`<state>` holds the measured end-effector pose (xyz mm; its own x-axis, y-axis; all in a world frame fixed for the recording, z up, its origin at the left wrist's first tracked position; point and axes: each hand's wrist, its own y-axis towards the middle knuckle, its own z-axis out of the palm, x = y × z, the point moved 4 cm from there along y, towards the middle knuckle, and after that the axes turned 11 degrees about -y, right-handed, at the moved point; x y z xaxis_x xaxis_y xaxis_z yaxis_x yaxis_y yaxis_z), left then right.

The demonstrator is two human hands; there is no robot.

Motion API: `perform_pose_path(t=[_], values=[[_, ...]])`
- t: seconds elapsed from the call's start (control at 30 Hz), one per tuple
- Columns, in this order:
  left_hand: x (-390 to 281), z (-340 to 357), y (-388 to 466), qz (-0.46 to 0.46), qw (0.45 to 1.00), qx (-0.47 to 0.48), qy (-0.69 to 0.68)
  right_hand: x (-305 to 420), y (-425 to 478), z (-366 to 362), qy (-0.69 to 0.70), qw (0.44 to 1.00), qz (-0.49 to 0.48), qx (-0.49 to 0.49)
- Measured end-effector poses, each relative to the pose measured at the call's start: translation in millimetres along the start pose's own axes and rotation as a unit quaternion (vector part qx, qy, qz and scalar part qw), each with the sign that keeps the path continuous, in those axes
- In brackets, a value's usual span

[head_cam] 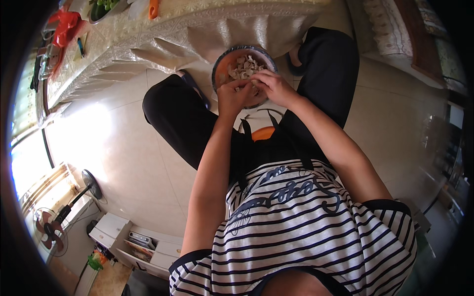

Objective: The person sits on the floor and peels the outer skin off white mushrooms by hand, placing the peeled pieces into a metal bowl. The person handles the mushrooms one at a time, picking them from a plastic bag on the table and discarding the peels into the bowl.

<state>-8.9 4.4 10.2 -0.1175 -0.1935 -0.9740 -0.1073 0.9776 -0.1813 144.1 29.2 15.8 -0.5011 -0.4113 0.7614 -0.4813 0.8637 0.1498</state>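
Between my knees, on or just above the floor, is a round bin with a dark patterned rim (227, 55) and an orange inside. Pale, papery peelings (244, 67) lie in it. My left hand (237, 97) and my right hand (273, 86) meet over the near part of the bin, with their fingertips almost touching. A small pale piece, perhaps a garlic clove, seems to be pinched between them, mostly hidden by the fingers.
A table with a cream embossed cloth (166, 27) stands beyond the bin, bearing a bowl of green produce (100, 11), a red plastic bag (66, 26) and a pen (80, 47). A standing fan (50, 229) and white cabinet (110, 229) are at lower left. My legs flank the bin.
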Motion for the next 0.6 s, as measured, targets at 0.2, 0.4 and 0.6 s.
perform_pose_path(t=[0.2,0.4,0.6], values=[[5,0,0,-0.035,0.999,0.002,0.023,7,-4,0,-0.018,1.000,-0.025,0.006],[-4,2,0,-0.044,0.999,-0.020,0.005,13,-3,-3,0.007,1.000,-0.003,-0.005],[25,-8,5,-0.056,0.995,-0.075,0.023,-16,-4,4,0.201,0.961,0.190,-0.030]])
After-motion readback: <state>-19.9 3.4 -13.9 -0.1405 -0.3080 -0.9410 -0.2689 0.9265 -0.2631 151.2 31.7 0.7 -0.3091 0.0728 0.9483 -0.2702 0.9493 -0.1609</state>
